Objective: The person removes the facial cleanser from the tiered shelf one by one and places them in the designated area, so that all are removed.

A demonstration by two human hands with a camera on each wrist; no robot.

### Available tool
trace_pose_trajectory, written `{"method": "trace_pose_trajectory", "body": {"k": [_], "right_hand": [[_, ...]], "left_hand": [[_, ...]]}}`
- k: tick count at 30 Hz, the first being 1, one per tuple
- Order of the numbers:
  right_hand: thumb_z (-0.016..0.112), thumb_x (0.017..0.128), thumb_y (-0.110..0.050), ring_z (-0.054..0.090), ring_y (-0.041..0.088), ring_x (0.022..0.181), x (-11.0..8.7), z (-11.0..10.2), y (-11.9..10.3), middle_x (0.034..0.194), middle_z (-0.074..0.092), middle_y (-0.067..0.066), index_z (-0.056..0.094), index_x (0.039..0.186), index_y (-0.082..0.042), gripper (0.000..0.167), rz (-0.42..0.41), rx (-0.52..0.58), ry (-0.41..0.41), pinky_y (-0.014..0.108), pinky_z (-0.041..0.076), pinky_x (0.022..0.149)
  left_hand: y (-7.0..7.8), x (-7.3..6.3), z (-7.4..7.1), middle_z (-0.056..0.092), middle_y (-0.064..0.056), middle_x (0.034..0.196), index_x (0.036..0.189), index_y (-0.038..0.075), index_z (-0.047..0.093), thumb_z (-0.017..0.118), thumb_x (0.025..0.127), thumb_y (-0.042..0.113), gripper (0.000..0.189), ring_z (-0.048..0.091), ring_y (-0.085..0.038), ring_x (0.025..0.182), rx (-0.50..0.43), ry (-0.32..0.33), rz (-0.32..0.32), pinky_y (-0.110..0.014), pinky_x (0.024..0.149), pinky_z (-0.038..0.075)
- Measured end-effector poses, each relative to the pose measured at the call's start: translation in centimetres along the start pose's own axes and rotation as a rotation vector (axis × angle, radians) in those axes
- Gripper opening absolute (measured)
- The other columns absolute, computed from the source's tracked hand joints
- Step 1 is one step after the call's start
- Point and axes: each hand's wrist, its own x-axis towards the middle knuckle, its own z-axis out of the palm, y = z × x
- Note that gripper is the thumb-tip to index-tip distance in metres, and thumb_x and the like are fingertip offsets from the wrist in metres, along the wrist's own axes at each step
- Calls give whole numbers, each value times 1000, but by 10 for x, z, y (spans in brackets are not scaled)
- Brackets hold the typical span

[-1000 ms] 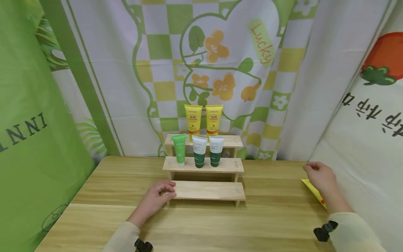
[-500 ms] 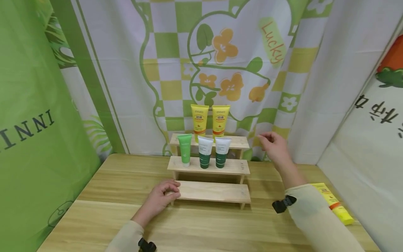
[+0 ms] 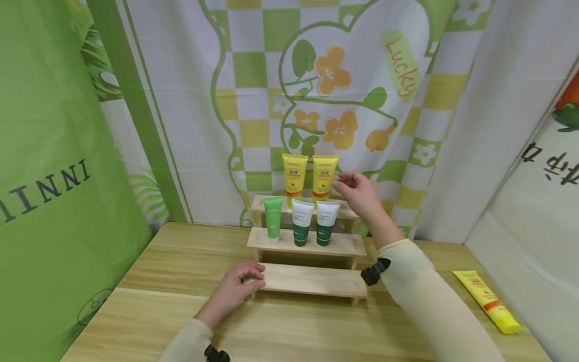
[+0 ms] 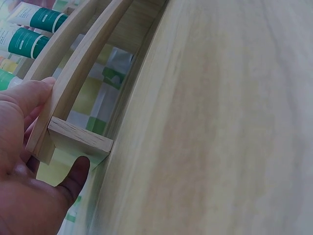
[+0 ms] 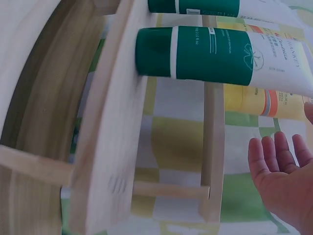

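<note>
My left hand (image 3: 238, 285) curls around the left end of the lowest step of a three-step wooden display rack (image 3: 312, 279); its thumb (image 4: 76, 178) is beside the short leg. My right hand (image 3: 359, 193) is at the top step, fingers bent and holding nothing, close beside the right yellow tube (image 3: 323, 176). Left of that tube stands another yellow tube (image 3: 295, 176). On the middle step are a green tube (image 3: 273, 218) and two white-and-dark-green tubes, one (image 3: 301, 221) in the centre and one (image 5: 210, 56) at right.
Another yellow tube (image 3: 488, 301) lies flat on the wooden table (image 3: 190, 251) near its right edge. A patterned curtain (image 3: 253, 70) hangs close behind the rack, with a green cloth (image 3: 54, 201) on the left and a white one (image 3: 524, 201) on the right.
My right hand has moved left from above the lying yellow tube to beside the right standing one. The left hand stays at the rack's lowest step. The head view has shifted slightly.
</note>
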Motion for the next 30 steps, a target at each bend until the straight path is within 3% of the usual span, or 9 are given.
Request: {"method": "trace_pose_trajectory", "body": {"k": [3, 11, 30], "right_hand": [[70, 91, -38, 54, 25, 115, 6, 4, -3, 129, 55, 10, 51, 133, -6, 56, 25, 27, -9, 41, 52, 92], [75, 88, -30, 55, 24, 112, 13, 10, -12, 124, 58, 11, 53, 131, -5, 54, 7, 139, -2, 39, 49, 94], [77, 87, -28, 57, 22, 105, 12, 12, -14, 116, 61, 10, 56, 124, -6, 47, -5, 129, 84, 39, 52, 89]], "left_hand": [[-3, 1, 1, 65, 10, 112, 82, 22, 68, 78, 84, 21, 10, 52, -21, 120, -2, -5, -28, -47, 110, 34], [-6, 2, 0, 65, 11, 112, 82, 22, 68, 79, 83, 22, 10, 49, -25, 124, -17, -17, -10, -51, 111, 30], [-6, 3, 0, 65, 10, 111, 82, 21, 69, 79, 83, 23, 11, 50, -24, 124, -24, -23, -21, -49, 111, 32]]}}
